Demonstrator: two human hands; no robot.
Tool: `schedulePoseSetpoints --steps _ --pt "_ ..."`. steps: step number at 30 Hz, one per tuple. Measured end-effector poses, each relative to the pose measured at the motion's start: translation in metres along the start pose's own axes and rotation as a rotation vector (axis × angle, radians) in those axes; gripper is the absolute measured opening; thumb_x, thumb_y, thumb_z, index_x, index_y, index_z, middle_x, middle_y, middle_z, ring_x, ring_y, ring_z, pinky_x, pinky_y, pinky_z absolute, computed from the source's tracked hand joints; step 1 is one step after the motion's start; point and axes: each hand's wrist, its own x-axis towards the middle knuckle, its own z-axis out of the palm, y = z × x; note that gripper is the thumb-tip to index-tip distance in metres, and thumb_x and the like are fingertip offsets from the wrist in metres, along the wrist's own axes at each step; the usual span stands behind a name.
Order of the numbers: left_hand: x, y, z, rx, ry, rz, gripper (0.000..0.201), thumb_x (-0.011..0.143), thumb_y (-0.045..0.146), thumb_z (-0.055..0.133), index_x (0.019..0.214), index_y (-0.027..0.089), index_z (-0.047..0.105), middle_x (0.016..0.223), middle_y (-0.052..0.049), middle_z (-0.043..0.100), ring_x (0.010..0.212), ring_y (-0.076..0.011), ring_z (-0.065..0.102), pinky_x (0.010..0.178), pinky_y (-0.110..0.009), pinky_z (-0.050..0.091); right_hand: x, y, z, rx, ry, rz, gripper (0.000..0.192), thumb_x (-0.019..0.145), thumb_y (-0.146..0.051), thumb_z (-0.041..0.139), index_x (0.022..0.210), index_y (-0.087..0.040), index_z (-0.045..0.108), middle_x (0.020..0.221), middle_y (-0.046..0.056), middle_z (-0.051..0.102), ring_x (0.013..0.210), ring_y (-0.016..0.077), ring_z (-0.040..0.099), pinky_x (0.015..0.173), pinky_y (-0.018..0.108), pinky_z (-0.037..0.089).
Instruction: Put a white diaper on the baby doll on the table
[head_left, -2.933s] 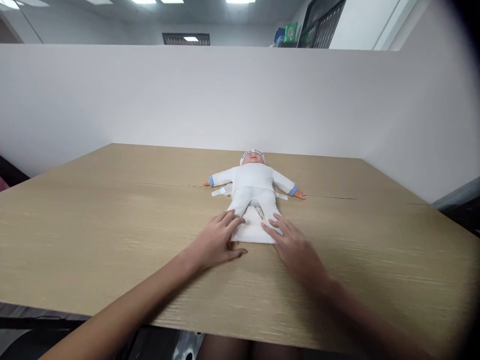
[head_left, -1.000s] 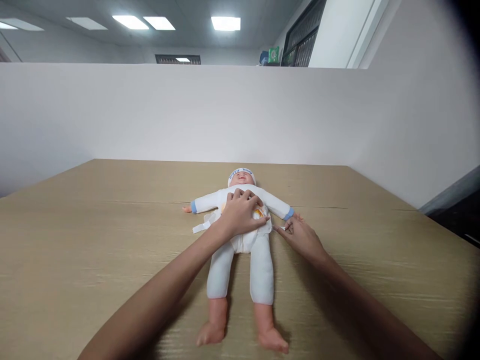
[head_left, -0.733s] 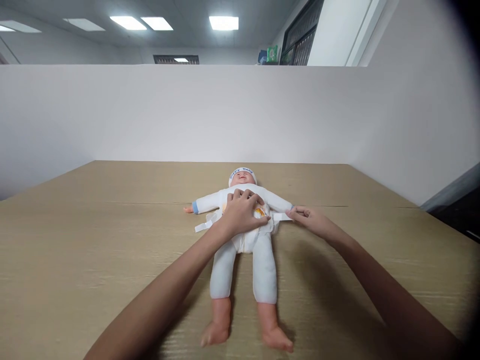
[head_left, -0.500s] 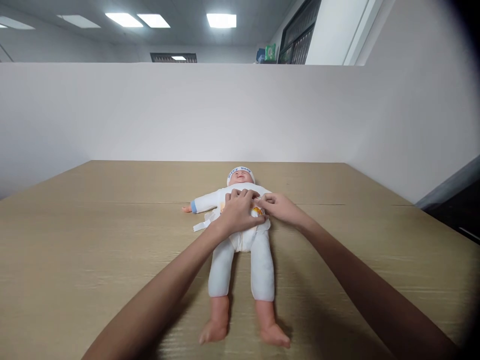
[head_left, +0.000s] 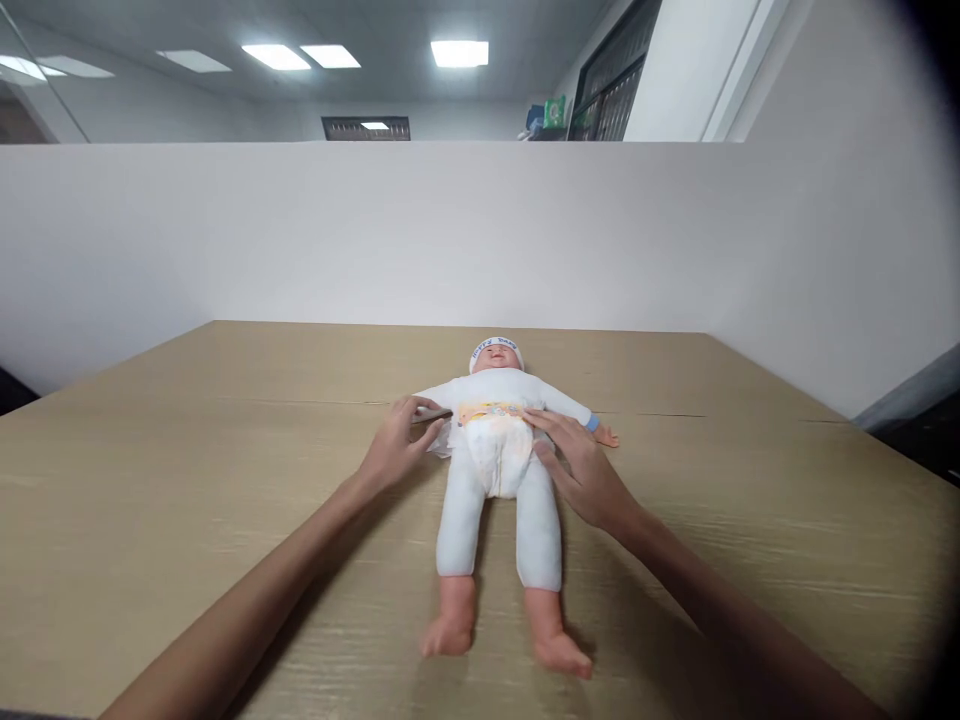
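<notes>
A baby doll (head_left: 504,385) in white clothes and a lettered white cap lies on its back, feet towards me. A white diaper (head_left: 501,455) with an orange patterned waistband covers its hips. My left hand (head_left: 399,442) is beside the diaper's left edge, thumb and fingers apart, close to a loose white side flap (head_left: 441,442). Against the diaper's right side rests my right hand (head_left: 583,468), fingers stretched over the waistband's end and thumb lower down. The doll's left-side forearm is mostly hidden behind my left hand.
The doll lies on a wide brown tabletop (head_left: 225,480) with a seam across it. A white partition wall (head_left: 450,235) rises behind the table. Dark objects stand beyond its left and right edges.
My left hand has moved off the doll's belly to the left side flap, uncovering the waistband. My right hand has opened from a pinch and lies flatter. The view has shifted slightly.
</notes>
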Motion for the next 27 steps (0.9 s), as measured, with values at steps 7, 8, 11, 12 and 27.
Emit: schedulePoseSetpoints --steps 7,8,11,12,27 --pt "-0.02 -0.031 -0.006 0.236 -0.11 -0.206 0.034 0.091 0.056 0.068 0.092 0.023 0.058 0.095 -0.008 0.069 0.098 -0.0312 0.063 0.095 -0.045 0.047 0.062 -0.033 0.036 -0.148 0.095 -0.011 0.013 0.106 -0.032 0.057 0.096 -0.025 0.062 0.1 0.008 0.073 0.099 0.0281 0.065 0.091 0.042 0.049" --pt "-0.018 -0.032 -0.005 0.203 -0.124 -0.241 0.034 0.088 0.055 0.07 0.087 0.023 0.057 0.092 -0.007 0.068 0.096 -0.0307 0.062 0.093 -0.044 0.047 0.069 -0.036 0.042 -0.163 0.065 0.006 0.013 0.103 -0.033 0.061 0.093 -0.025 0.059 0.096 0.007 0.071 0.094 0.0274 0.064 0.085 0.04 0.048" --pt "-0.01 -0.032 -0.007 0.091 -0.178 -0.304 0.039 0.082 0.057 0.072 0.074 0.024 0.055 0.081 -0.004 0.064 0.084 -0.0269 0.06 0.08 -0.038 0.044 0.083 -0.041 0.053 -0.187 -0.017 0.095 0.022 0.095 -0.036 0.069 0.086 -0.026 0.051 0.088 0.003 0.067 0.086 0.025 0.061 0.073 0.035 0.04" --pt "-0.006 -0.031 -0.009 0.051 -0.199 -0.313 0.041 0.083 0.059 0.07 0.071 0.024 0.053 0.075 -0.003 0.061 0.077 -0.0247 0.057 0.075 -0.036 0.043 0.085 -0.041 0.054 -0.183 -0.039 0.128 0.024 0.094 -0.037 0.07 0.086 -0.026 0.05 0.087 0.002 0.066 0.084 0.0241 0.06 0.071 0.034 0.039" --pt "0.054 0.047 0.038 -0.631 -0.213 -0.174 0.043 0.099 0.06 0.058 0.083 0.02 0.06 0.075 0.002 0.055 0.073 -0.0162 0.05 0.072 -0.031 0.043 0.092 -0.033 0.046 -0.218 -0.179 0.188 0.03 0.107 -0.03 0.054 0.077 -0.024 0.05 0.085 0.001 0.062 0.08 0.0184 0.056 0.069 0.031 0.032"
